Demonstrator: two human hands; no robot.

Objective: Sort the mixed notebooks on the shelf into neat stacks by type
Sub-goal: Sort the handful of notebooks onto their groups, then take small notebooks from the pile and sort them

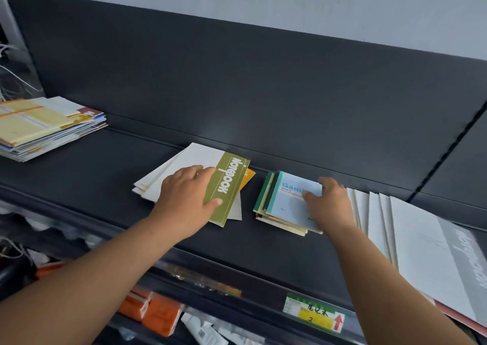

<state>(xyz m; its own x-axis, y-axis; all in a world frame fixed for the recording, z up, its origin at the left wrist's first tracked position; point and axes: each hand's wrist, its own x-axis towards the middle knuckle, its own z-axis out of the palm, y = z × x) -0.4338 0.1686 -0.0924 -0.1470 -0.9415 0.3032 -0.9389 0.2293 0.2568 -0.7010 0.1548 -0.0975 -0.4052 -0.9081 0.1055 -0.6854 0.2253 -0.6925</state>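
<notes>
Dark shelf (105,184): your left hand (184,197) presses flat on the green notebook (228,185); your right hand (329,202) pinches the blue notebook (287,205) beside it.

Head view looks down, close over shelf (105,176).

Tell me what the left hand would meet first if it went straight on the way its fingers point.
The olive-green notebook: the left hand seems to touch its long edge with its fingertips. Past that cover comes the orange notebook, though depth is unclear.
</notes>
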